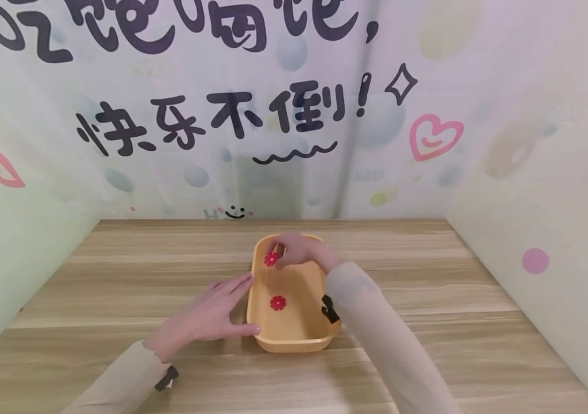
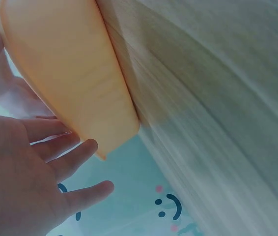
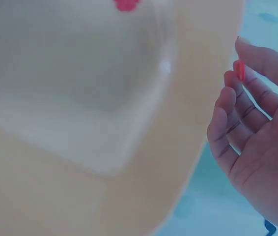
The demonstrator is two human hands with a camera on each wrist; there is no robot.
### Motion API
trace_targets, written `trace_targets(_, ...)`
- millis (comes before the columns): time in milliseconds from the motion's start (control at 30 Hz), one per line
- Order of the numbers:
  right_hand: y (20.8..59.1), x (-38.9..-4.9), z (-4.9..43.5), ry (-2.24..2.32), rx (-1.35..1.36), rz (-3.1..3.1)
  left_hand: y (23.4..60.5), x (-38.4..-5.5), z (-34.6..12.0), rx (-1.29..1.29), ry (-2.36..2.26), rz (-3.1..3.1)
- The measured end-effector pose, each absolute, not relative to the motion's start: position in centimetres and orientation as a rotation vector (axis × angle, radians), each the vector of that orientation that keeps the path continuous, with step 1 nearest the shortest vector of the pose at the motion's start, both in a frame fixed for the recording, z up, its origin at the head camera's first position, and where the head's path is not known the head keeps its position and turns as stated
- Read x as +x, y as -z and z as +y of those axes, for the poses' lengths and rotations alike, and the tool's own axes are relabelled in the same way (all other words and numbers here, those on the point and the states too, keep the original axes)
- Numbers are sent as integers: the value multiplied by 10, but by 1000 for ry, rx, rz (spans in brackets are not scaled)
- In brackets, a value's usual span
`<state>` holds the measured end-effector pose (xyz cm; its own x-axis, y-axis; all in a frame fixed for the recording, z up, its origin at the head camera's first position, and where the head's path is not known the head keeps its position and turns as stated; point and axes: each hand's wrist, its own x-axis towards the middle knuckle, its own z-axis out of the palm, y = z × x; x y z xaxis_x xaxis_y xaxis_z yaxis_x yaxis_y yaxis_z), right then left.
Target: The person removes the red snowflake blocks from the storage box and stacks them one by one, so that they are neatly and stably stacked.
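An orange-yellow plastic basin (image 1: 299, 345) stands on the table. My right hand (image 1: 298, 250) is over its far end and pinches a red notched plastic disc (image 1: 271, 259) between thumb and index finger. That disc (image 3: 241, 70) shows edge-on in the right wrist view. A second red notched disc (image 1: 278, 303) lies on the basin floor. At the basin's left side, my left hand (image 1: 216, 310) has its fingers spread, with fingertips and thumb against the rim. In the left wrist view, its fingers (image 2: 77, 157) are extended beside the basin's outer wall (image 2: 80, 64).
The wood-grain table (image 1: 143, 264) stretches out on both sides of the basin. A printed white curtain (image 1: 169, 172) hangs behind the table's back edge. Pale walls (image 1: 542, 190) flank it. Each sleeve has a black strap or clip (image 1: 166, 378) near the wrist.
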<state>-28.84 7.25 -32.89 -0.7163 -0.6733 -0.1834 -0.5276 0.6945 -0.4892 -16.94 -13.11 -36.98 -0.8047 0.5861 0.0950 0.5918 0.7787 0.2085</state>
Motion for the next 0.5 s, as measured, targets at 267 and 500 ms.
trace_targets(267,312,-286,89,595,-1004,2583,371,-169,-132,-972,378,-2935)
trace_targets(500,312,-281,108,594,-1098,2563,370,-169,-131,-954,387,-2945)
